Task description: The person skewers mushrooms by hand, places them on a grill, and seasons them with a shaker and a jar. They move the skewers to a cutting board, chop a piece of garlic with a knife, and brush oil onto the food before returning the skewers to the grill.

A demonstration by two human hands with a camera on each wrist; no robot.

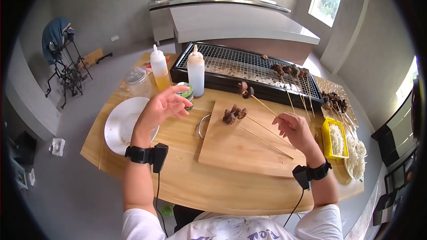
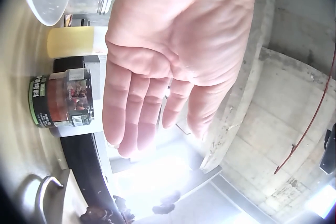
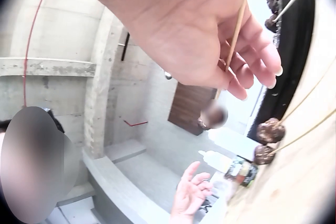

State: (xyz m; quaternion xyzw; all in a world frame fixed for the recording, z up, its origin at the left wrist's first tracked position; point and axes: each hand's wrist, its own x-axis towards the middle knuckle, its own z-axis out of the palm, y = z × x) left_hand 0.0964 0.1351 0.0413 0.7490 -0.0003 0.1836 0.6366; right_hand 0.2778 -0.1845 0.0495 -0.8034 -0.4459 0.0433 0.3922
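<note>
Grey concrete room, wooden desk [image 1: 178,182] up front, with a cutting board [image 1: 249,149] on it that I'll use as the landmark. Right hand [image 1: 296,131] is over the board's right half, pinching the stick of a skewer [image 1: 265,106] with dark chunks on its far end. Two other skewers [image 1: 230,116] lie on the board. Left hand [image 1: 162,109] is left of the board, fingers loosely spread, holding nothing. Near it is a green-lidded jar [image 2: 63,98]: black label, whitish Chinese characters too blurry to read, plus a barcode. Shirt [image 1: 231,230] nearest the board has purple lettering, "Re"-something.
</note>
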